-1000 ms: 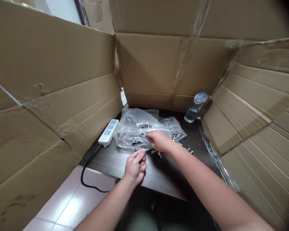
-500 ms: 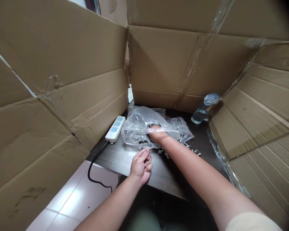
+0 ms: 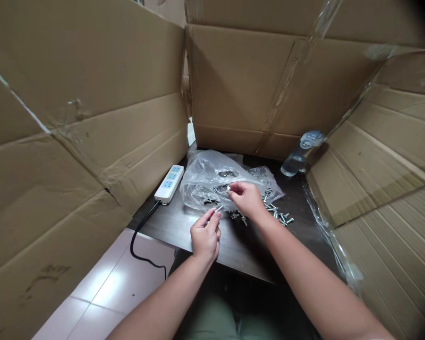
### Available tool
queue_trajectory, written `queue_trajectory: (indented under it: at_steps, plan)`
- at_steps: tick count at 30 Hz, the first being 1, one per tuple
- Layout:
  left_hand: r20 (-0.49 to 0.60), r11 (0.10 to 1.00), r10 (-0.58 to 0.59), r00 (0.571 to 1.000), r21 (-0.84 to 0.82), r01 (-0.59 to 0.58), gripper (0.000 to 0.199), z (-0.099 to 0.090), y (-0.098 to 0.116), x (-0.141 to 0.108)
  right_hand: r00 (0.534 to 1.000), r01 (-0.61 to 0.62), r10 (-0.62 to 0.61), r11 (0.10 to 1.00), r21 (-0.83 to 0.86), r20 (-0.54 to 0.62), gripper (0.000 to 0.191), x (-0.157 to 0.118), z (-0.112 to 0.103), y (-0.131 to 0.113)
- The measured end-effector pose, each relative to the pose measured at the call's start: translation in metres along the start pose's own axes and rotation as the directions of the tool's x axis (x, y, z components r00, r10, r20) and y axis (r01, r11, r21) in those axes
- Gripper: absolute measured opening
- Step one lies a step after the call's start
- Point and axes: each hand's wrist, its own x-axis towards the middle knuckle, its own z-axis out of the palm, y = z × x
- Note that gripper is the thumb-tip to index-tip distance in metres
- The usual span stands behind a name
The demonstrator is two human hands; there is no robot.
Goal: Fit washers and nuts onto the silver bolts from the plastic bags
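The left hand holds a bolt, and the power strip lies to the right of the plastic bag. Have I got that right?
Not quite: the head view shows the power strip lying to the left of the plastic bag. The left hand does hold a bolt.

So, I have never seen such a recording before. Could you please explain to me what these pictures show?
There is no machine here: you see a person's two bare hands. One camera, worn on the head, takes every picture, looking forward and down.

The left hand holds a thin metal piece, apparently a bolt. The right hand seems to pinch a small bright piece, too small to name.

On the dark table lies a clear plastic bag, with small metal parts in or on it. Loose bolts are scattered at its right. A power strip lies at the left, a bottle stands at back right, and cardboard walls surround the table.
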Motion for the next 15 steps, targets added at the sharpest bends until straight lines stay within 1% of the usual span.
queue_trajectory:
  at_steps: [1, 2, 3, 4, 7, 10, 12, 15]
  plan:
    - [-0.004, 1.000, 0.011, 1.000, 0.015, -0.011, 0.043, 0.001, -0.001, 0.000, 0.999, 0.021, -0.013, 0.990, 0.140, -0.053, 0.024, -0.015, 0.000, -0.001]
    - [-0.004, 0.999, 0.013, 1.000, 0.033, -0.013, 0.043, 0.001, -0.002, -0.001, 0.994, 0.045, -0.021, 0.972, 0.229, -0.105, 0.021, -0.030, 0.001, -0.002]
    - [-0.002, 0.999, 0.012, 1.000, 0.053, -0.012, 0.043, 0.001, -0.003, -0.001, 0.988, 0.077, -0.035, 0.957, 0.280, -0.153, 0.020, -0.043, 0.001, -0.005]
    - [0.004, 0.997, 0.011, 1.000, 0.073, -0.011, 0.043, 0.001, -0.004, -0.001, 0.976, 0.122, -0.062, 0.949, 0.289, -0.209, 0.018, -0.054, 0.001, -0.009]
    - [0.038, 0.993, 0.009, 0.999, 0.120, -0.013, 0.041, 0.000, -0.006, -0.002, 0.930, 0.248, -0.162, 0.939, 0.240, -0.329, 0.015, -0.072, 0.000, -0.020]
    - [0.055, 0.988, 0.014, 0.998, 0.154, -0.022, 0.039, -0.002, -0.008, -0.003, 0.886, 0.345, -0.257, 0.922, 0.178, -0.386, 0.020, -0.076, -0.002, -0.022]
    - [0.057, 0.984, 0.020, 0.998, 0.178, -0.030, 0.038, -0.003, -0.008, -0.004, 0.864, 0.400, -0.331, 0.909, 0.118, -0.380, 0.025, -0.076, -0.001, -0.019]
    - [0.078, 0.981, 0.016, 0.997, 0.193, -0.031, 0.038, -0.003, -0.008, -0.003, 0.830, 0.475, -0.449, 0.880, 0.000, -0.331, 0.029, -0.078, 0.002, -0.013]
